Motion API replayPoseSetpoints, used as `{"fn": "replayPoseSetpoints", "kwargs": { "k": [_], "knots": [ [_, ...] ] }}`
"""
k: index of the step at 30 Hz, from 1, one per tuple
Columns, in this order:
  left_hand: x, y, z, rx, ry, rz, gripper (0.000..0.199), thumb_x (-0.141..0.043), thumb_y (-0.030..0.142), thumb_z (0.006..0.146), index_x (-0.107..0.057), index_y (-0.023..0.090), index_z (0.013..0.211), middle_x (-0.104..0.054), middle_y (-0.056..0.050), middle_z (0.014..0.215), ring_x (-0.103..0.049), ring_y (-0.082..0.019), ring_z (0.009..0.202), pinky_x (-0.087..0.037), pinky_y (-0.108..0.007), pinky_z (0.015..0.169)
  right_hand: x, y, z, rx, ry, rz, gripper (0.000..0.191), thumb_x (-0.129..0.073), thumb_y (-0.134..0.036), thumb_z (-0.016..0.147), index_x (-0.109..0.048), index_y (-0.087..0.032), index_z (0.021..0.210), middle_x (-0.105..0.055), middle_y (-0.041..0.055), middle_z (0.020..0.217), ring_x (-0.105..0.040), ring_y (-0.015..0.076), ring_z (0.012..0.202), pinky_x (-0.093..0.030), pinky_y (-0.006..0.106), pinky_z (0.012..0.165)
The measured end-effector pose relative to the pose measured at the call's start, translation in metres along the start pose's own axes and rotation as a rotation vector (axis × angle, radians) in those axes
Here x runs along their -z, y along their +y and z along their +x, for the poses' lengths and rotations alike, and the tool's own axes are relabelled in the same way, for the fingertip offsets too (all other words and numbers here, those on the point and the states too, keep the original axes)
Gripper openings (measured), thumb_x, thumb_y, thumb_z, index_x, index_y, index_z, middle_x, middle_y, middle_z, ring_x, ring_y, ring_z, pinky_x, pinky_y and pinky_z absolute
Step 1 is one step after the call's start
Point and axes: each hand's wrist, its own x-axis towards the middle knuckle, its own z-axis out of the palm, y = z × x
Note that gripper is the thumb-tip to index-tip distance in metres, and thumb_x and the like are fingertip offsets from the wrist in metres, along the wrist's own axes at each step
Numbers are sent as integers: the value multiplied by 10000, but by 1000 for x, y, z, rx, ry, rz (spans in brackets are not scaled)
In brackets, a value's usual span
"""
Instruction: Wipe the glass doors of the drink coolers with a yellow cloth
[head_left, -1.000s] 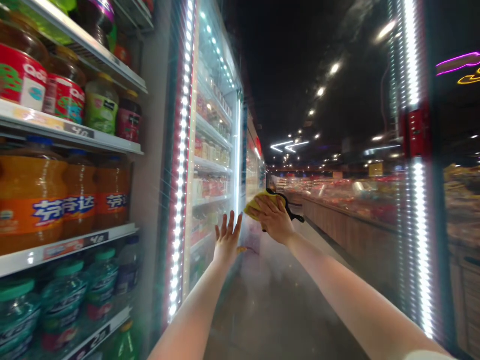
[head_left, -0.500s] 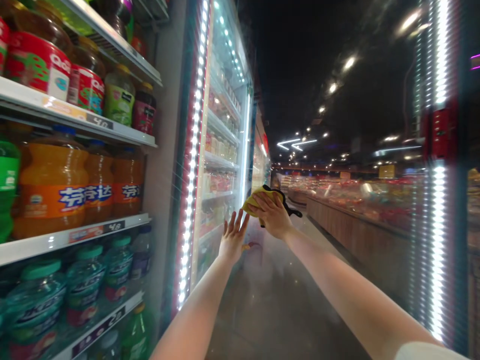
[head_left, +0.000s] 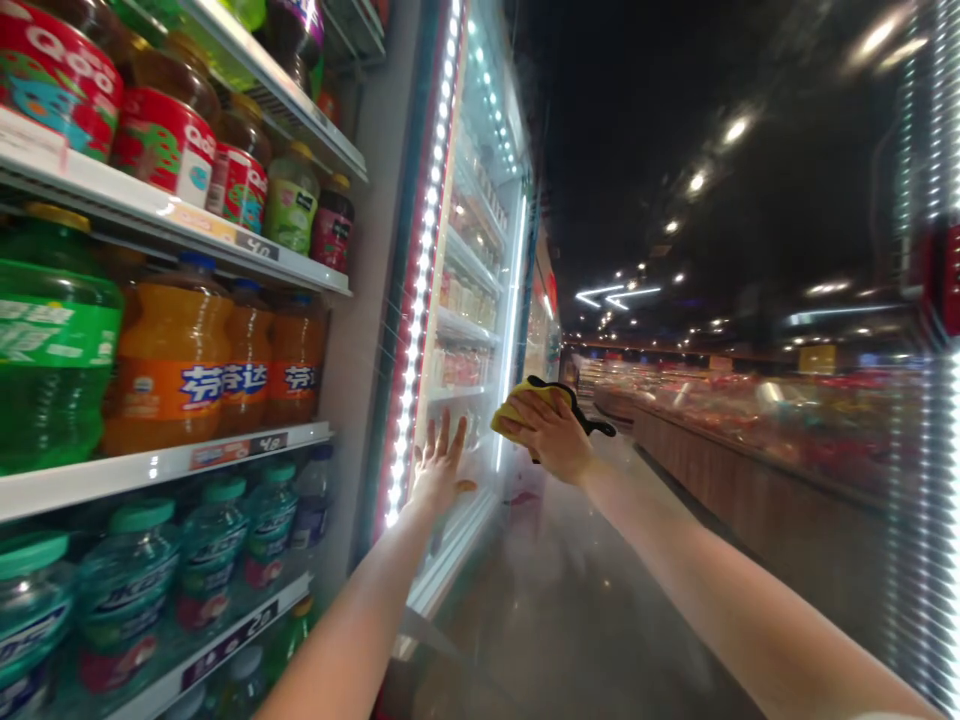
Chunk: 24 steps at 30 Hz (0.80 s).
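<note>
My left hand [head_left: 439, 468] rests with spread fingers against the glass door of a drinks cooler [head_left: 469, 300], holding nothing. To its right, my right hand [head_left: 544, 435] is closed over a yellow cloth [head_left: 519, 410]. A black strap-like loop [head_left: 581, 412] trails from the cloth past my hand, and its exact kind cannot be made out. The cloth sits at the cooler's glass, though whether it touches cannot be told.
Open shelves at left hold orange drink bottles [head_left: 171, 365], green bottles [head_left: 52, 345], teal bottles [head_left: 131, 590] and red-labelled jars [head_left: 165, 140]. A shiny aisle floor [head_left: 562, 610] runs ahead, beside a long wood-fronted counter [head_left: 750, 480] at right.
My view has swung, shifting the shelves and cooler rightward. My left hand now sits nearer the lit door edge. The cloth remains in my right hand.
</note>
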Motion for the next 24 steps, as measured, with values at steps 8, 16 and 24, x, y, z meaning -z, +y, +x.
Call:
{"fn": "replayPoseSetpoints", "kwargs": {
  "k": [8, 16, 24],
  "knots": [
    [-5, -2, -7, -4, 19, -19, 1288, -862, 321, 715, 57, 356, 1617, 19, -132, 1714, 48, -385, 1553, -309, -631, 1181, 8, -2, 36, -251, 132, -19, 503, -501, -308, 1008, -486, -324, 1511, -313, 63, 1667, -238, 358, 1541, -185, 671, 1204],
    [-7, -5, -14, -32, 31, -43, 1266, -834, 298, 747, 87, 353, 1613, 18, -137, 1714, 40, -381, 1555, -299, -631, 1187, -5, -5, 23, 197, 30, 1, 393, -503, -250, 1019, -627, -358, 1376, -491, -4, 1570, -393, 272, 1479, -255, 556, 1218],
    [-8, -6, -20, -27, 29, -63, 1270, -843, 290, 739, 73, 351, 1616, 11, -114, 1716, 40, -354, 1559, -268, -616, 1213, -5, -34, 71, -97, 174, 12, 457, -528, -375, 1010, -554, -299, 1459, -394, 74, 1621, -323, 351, 1511, -229, 650, 1193]
  ]
}}
